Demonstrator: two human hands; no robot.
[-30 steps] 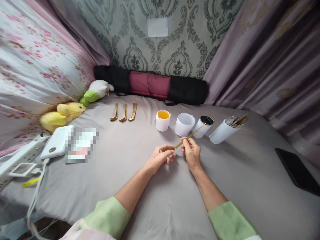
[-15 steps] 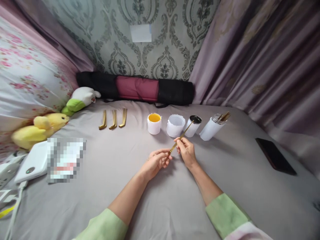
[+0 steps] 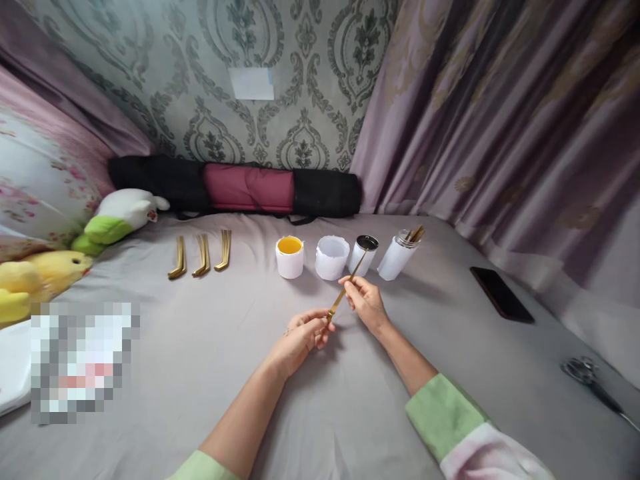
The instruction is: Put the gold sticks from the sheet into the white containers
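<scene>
Both hands are closed on one slim gold strip [image 3: 342,297], held at a slant with its thin tip up toward the black-mouthed can [image 3: 361,262]. My left hand [image 3: 300,339] pinches the strip's lower end. My right hand [image 3: 367,303] grips it near the middle. Behind the hands stand a white-wrapped cup with a yellow inside [image 3: 289,265] and a plain white cup [image 3: 331,263]. A tilted white container [image 3: 397,262] has several gold strips [image 3: 415,233] poking out of its mouth. On the left lie three bundles of bent gold strips [image 3: 201,257].
A long black and maroon bag [image 3: 249,190] lies along the wall. Plush toys [image 3: 120,217] sit at the left, near a blurred packet [image 3: 87,363] and a white device [image 3: 17,367]. At the right are a black phone [image 3: 501,295] and a dark-handled object [image 3: 593,383].
The view has swung right, so things sit further left and the dark-handled object shows more fully. Both hands keep hold of the gold strip in much the same pose.
</scene>
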